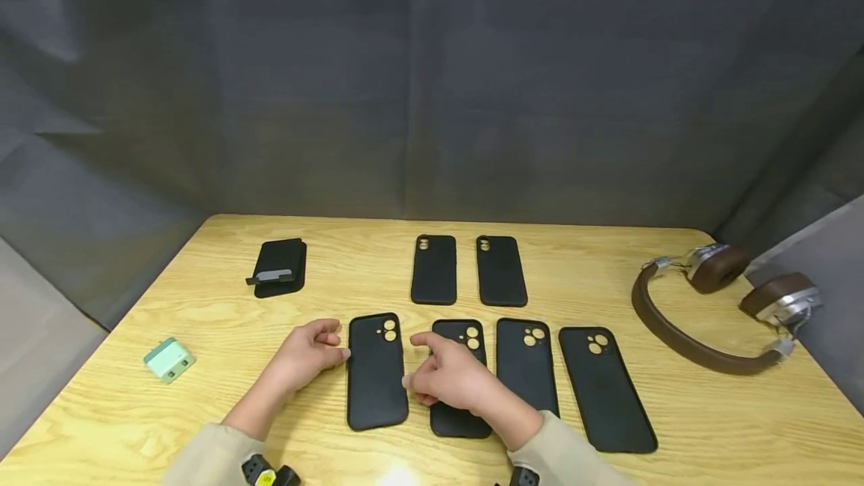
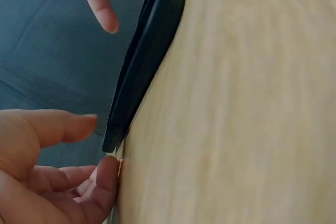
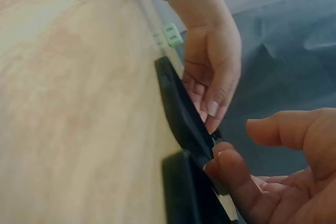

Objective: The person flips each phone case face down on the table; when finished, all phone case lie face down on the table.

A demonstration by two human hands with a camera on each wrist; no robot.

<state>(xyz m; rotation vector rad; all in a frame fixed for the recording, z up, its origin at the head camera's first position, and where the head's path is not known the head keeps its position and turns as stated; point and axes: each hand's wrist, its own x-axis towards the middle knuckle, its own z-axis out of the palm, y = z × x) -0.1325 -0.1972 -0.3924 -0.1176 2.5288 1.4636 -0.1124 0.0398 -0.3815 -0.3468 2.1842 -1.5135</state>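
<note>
A black phone case [image 1: 376, 388] lies flat with its camera cutouts at the far right corner. My left hand [image 1: 305, 357] is at its left edge, thumb tip right at the side and the other fingers loosely bent. On the opposite side my right hand [image 1: 454, 377] has its thumb tip at the right edge, index finger stretched forward. That hand and wrist partly cover a second black phone case [image 1: 459, 423]. In the right wrist view, the left hand [image 3: 212, 66] appears beyond the case's edge [image 3: 181, 106], and the right hand's fingertips [image 3: 231, 161] are close beside it.
To the right lie two more black phone cases [image 1: 523, 366] [image 1: 607, 396]. Another pair [image 1: 434, 272] [image 1: 502, 274] lies farther back. A black folding stand [image 1: 280, 261] is at the back left, a green plug adapter [image 1: 169, 360] at left, brown headphones [image 1: 675, 340] at right.
</note>
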